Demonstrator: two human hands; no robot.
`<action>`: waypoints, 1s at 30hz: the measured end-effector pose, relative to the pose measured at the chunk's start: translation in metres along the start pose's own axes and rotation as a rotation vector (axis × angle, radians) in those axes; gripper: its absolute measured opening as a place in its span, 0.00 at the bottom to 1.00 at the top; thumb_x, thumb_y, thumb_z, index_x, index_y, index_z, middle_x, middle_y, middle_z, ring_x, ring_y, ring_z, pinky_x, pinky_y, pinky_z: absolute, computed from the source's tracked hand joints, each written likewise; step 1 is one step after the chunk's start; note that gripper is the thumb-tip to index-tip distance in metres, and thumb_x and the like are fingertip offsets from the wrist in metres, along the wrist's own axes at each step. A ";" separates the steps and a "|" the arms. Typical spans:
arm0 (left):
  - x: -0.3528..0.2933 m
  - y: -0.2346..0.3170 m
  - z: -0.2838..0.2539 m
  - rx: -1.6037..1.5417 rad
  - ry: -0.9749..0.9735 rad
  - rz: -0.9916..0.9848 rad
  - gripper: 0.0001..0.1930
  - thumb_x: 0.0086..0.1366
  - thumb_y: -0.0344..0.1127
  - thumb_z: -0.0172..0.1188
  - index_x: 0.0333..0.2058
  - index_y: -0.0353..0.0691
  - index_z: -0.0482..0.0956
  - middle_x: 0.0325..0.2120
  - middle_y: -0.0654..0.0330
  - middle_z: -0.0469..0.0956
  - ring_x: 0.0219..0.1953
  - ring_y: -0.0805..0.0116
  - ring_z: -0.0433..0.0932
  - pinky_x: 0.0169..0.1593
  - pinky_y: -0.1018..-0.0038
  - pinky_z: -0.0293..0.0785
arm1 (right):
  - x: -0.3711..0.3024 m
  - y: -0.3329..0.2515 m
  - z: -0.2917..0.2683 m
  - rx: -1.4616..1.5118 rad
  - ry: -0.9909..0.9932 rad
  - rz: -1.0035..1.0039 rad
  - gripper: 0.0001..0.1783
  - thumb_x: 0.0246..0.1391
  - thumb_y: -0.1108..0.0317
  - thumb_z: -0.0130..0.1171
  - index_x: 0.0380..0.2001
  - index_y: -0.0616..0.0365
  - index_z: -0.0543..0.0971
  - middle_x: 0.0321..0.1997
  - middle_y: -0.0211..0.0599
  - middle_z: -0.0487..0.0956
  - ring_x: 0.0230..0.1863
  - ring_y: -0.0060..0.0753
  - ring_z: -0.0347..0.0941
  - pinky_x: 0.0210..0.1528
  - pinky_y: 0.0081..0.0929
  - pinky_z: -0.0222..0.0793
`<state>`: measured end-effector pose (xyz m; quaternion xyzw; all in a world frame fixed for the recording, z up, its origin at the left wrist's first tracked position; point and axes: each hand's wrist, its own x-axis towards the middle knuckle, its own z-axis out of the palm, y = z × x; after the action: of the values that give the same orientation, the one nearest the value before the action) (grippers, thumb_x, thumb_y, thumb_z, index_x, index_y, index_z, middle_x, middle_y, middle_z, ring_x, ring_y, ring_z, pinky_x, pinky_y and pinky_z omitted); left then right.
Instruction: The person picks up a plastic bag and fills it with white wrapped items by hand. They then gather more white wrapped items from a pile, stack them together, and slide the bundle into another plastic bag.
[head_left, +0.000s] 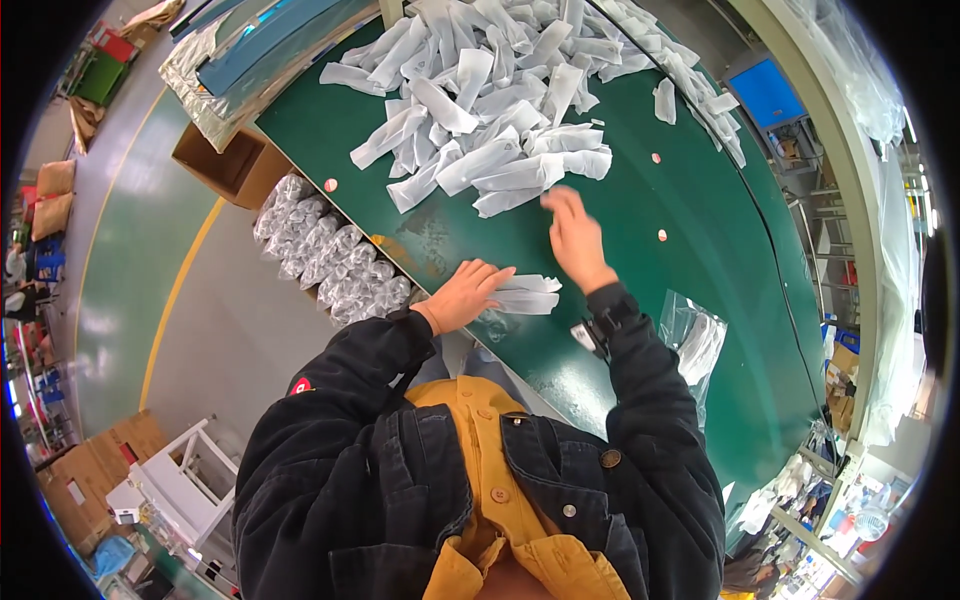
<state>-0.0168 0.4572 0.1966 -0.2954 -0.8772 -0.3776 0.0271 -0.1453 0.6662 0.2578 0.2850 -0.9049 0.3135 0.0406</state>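
A: Where was your left hand [463,296]?
B: Over the near left part of the dark green flat-topped worktop [630,275], fingers together across the left end of a few long, flat white translucent packets [528,296].
A: Was your left grip closed on them?
B: Contact, yes. Thumb side was hidden, so couldn't tell whether you had them pinched or only pressed down.
A: And your right hand [577,242]?
B: Up and right of those packets, fingers pointing at the near edge of the big loose heap of white translucent packets [510,110]. Your right grip looked loosely part-open, nothing visible in it. Blurred, so couldn't tell if your fingertips touched the heap.
A: What else did you have around you?
B: A clear plastic bag with white contents [698,350] lay beside your right forearm. A thin black cable [743,175] ran down the worktop's right side. Off the left edge, you had bundled clear plastic-wrapped items [330,255] in rows, with an open brown cardboard box [238,165] just beyond them.
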 end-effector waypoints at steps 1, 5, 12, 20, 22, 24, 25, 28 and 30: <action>0.003 0.002 -0.002 -0.008 0.005 -0.016 0.23 0.52 0.33 0.69 0.47 0.38 0.72 0.44 0.55 0.70 0.50 0.53 0.69 0.55 0.61 0.66 | 0.019 0.006 0.006 0.001 -0.002 -0.001 0.13 0.50 0.80 0.54 0.39 0.54 0.74 0.47 0.42 0.74 0.42 0.53 0.76 0.41 0.44 0.74; 0.006 0.000 -0.008 -0.024 -0.117 -0.052 0.27 0.50 0.32 0.70 0.50 0.39 0.73 0.45 0.55 0.70 0.50 0.53 0.68 0.55 0.61 0.66 | 0.055 0.030 0.024 -0.123 0.029 -0.022 0.14 0.51 0.79 0.55 0.42 0.56 0.74 0.53 0.47 0.73 0.41 0.56 0.76 0.41 0.44 0.74; 0.005 0.007 -0.014 0.013 -0.011 0.044 0.24 0.46 0.30 0.71 0.45 0.39 0.77 0.57 0.51 0.65 0.62 0.47 0.60 0.63 0.54 0.60 | -0.011 0.051 0.014 0.133 -0.019 0.316 0.11 0.49 0.79 0.57 0.38 0.62 0.74 0.52 0.46 0.75 0.37 0.43 0.79 0.38 0.31 0.74; 0.015 0.010 -0.021 0.048 -0.043 0.060 0.21 0.45 0.30 0.71 0.41 0.40 0.78 0.67 0.49 0.54 0.71 0.44 0.48 0.69 0.48 0.50 | -0.082 0.009 0.004 0.451 0.097 0.317 0.07 0.50 0.83 0.54 0.33 0.63 0.70 0.39 0.44 0.79 0.28 0.35 0.78 0.32 0.25 0.71; 0.019 0.012 -0.022 0.047 -0.054 0.068 0.21 0.45 0.31 0.71 0.41 0.41 0.79 0.67 0.49 0.54 0.71 0.44 0.47 0.69 0.47 0.50 | -0.101 0.008 0.008 0.565 0.109 0.379 0.07 0.50 0.83 0.53 0.32 0.63 0.69 0.41 0.43 0.80 0.27 0.34 0.78 0.32 0.24 0.71; 0.025 0.019 -0.026 0.091 -0.037 0.073 0.23 0.44 0.31 0.71 0.43 0.41 0.78 0.65 0.49 0.58 0.69 0.44 0.52 0.68 0.49 0.53 | -0.117 0.005 0.013 0.682 0.034 0.391 0.10 0.49 0.84 0.53 0.35 0.62 0.71 0.43 0.42 0.80 0.29 0.32 0.78 0.32 0.23 0.71; 0.027 0.020 -0.026 0.113 -0.028 0.075 0.24 0.44 0.31 0.72 0.43 0.41 0.77 0.63 0.49 0.60 0.68 0.45 0.54 0.67 0.50 0.54 | -0.121 0.006 0.015 0.741 -0.004 0.396 0.11 0.49 0.84 0.53 0.37 0.62 0.72 0.44 0.41 0.80 0.31 0.31 0.79 0.33 0.22 0.71; 0.019 -0.001 -0.004 0.033 -0.094 0.118 0.27 0.44 0.31 0.72 0.47 0.42 0.75 0.59 0.50 0.64 0.64 0.46 0.59 0.65 0.52 0.58 | -0.117 0.020 0.009 0.529 -0.167 0.324 0.13 0.48 0.84 0.52 0.39 0.62 0.73 0.45 0.40 0.80 0.32 0.34 0.79 0.35 0.24 0.73; 0.016 -0.009 0.004 -0.005 -0.127 0.139 0.29 0.44 0.31 0.72 0.49 0.42 0.75 0.57 0.50 0.66 0.62 0.46 0.62 0.64 0.54 0.59 | -0.095 0.023 0.005 0.424 -0.246 0.286 0.14 0.48 0.84 0.52 0.39 0.62 0.74 0.45 0.40 0.80 0.33 0.36 0.80 0.36 0.25 0.74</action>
<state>-0.0341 0.4634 0.1926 -0.3788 -0.8537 -0.3574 -0.0032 -0.0777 0.7246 0.2175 0.1927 -0.8483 0.4612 -0.1748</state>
